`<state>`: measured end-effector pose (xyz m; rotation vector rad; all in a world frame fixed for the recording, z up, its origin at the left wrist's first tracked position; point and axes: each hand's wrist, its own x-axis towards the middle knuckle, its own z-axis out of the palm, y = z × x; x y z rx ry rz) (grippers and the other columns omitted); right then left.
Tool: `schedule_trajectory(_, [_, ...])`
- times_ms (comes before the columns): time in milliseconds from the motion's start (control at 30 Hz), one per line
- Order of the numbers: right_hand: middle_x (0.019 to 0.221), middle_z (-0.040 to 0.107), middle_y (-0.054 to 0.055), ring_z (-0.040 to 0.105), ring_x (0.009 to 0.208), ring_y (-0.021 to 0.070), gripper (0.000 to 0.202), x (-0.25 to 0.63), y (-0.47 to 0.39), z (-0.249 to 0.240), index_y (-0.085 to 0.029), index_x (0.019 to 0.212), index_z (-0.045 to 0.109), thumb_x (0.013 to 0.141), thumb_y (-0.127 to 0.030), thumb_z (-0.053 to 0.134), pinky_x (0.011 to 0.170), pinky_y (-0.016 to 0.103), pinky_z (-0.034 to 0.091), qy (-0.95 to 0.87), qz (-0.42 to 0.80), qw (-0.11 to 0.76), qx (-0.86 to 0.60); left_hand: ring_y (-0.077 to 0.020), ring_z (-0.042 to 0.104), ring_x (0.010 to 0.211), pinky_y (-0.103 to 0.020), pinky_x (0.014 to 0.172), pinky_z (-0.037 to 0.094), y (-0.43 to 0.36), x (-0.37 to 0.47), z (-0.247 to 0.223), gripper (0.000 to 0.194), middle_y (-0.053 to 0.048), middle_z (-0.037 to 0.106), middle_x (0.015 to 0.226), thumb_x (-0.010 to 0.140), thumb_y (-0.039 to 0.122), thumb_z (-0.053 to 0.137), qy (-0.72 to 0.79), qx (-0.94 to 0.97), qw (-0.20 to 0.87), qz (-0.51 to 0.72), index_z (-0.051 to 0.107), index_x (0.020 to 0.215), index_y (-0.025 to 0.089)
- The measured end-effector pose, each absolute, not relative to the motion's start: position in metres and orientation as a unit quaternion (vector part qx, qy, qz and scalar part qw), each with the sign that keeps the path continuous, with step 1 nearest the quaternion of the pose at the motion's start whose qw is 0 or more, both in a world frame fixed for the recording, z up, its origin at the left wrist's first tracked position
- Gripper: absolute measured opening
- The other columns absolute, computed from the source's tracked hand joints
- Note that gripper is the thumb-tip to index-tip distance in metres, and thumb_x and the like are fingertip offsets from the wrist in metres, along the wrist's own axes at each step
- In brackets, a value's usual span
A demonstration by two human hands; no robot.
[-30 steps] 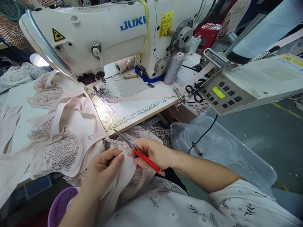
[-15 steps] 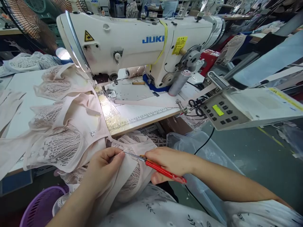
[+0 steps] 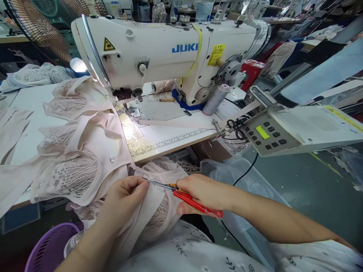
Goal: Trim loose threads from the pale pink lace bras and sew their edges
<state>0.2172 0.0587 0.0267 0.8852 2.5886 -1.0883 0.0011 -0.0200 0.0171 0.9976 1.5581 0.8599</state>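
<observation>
My left hand (image 3: 126, 198) pinches the edge of a pale pink lace bra (image 3: 160, 215) between thumb and forefinger, above my lap. My right hand (image 3: 202, 194) is closed around red-handled scissors (image 3: 195, 204). Their blades point left and reach the bra edge, right beside my left fingertips. The exact spot between the blades is too small to make out. More joined bras (image 3: 70, 175) of the same lace lie on the left of the sewing table (image 3: 170, 139), linked by a narrow strip to the one I hold.
A white sewing machine (image 3: 159, 53) stands on the table, with a thread cone (image 3: 217, 99) by its base. At the right a control box (image 3: 309, 126) juts out. Below are a purple basket (image 3: 51, 245) and a clear plastic bin (image 3: 255, 196). A fan (image 3: 42, 22) stands back left.
The scissors' blades look slightly further apart, and my right fingers have loosened a little on the handles. My left hand keeps its pinch on the bra. The view has shifted slightly.
</observation>
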Motion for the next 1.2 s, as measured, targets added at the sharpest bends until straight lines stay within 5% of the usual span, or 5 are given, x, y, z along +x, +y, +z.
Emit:
schedule_trajectory(367, [0.049, 0.036, -0.005, 0.032, 0.045, 0.0082, 0.049, 0.218, 0.057, 0.016, -0.02, 0.055, 0.035, 0.079, -0.056, 0.058, 0.044, 0.022, 0.026, 0.848, -0.415, 0.011, 0.331, -0.0118, 0.049, 0.056, -0.02, 0.05, 0.038, -0.024, 0.003, 0.026, 0.02, 0.001, 0.06, 0.058, 0.069, 0.036, 0.065, 0.664, 0.421, 0.468, 0.404, 0.069, 0.062, 0.018])
schedule_trajectory(567, [0.055, 0.029, -0.006, 0.026, 0.051, 0.0082, 0.057, 0.207, 0.054, 0.027, -0.021, 0.056, 0.026, 0.068, -0.064, 0.061, 0.047, 0.022, 0.026, 0.808, -0.445, -0.203, 0.329, -0.0137, 0.054, 0.055, -0.022, 0.05, 0.042, -0.031, 0.009, 0.037, 0.019, 0.0, 0.064, 0.059, 0.07, 0.036, 0.066, 0.668, 0.412, 0.454, 0.423, 0.072, 0.069, 0.018])
schedule_trajectory(900, [0.056, 0.032, -0.007, 0.029, 0.052, 0.0068, 0.044, 0.172, 0.032, 0.02, -0.02, 0.055, 0.021, 0.065, -0.016, 0.064, 0.05, 0.02, 0.026, 0.821, -0.45, -0.232, 0.263, -0.0258, 0.068, 0.084, -0.037, 0.078, 0.053, -0.041, -0.01, 0.018, 0.028, -0.009, 0.074, 0.087, 0.084, 0.038, 0.056, 0.617, 0.529, 0.417, 0.406, 0.073, 0.091, 0.016])
schedule_trajectory(1067, [0.057, 0.035, -0.006, 0.031, 0.053, 0.0082, 0.029, 0.165, 0.034, 0.044, -0.021, 0.06, 0.03, 0.074, -0.023, 0.054, 0.049, 0.022, 0.027, 0.806, -0.444, -0.296, 0.257, -0.0315, 0.049, 0.124, -0.051, 0.102, 0.04, -0.055, 0.005, 0.016, 0.064, -0.016, 0.052, 0.135, 0.082, 0.034, 0.059, 0.597, 0.704, 0.073, 0.378, 0.036, 0.14, 0.022])
schedule_trajectory(1200, [0.06, 0.039, -0.005, 0.038, 0.056, 0.0087, 0.023, 0.163, 0.037, 0.086, -0.021, 0.064, 0.034, 0.079, -0.024, 0.05, 0.054, 0.022, 0.036, 0.76, -0.442, -0.404, 0.253, -0.036, 0.045, 0.127, -0.06, 0.102, 0.036, -0.089, -0.008, 0.015, 0.075, -0.02, 0.043, 0.142, 0.084, 0.027, 0.05, 0.643, 0.72, -0.068, 0.251, 0.013, 0.148, 0.018])
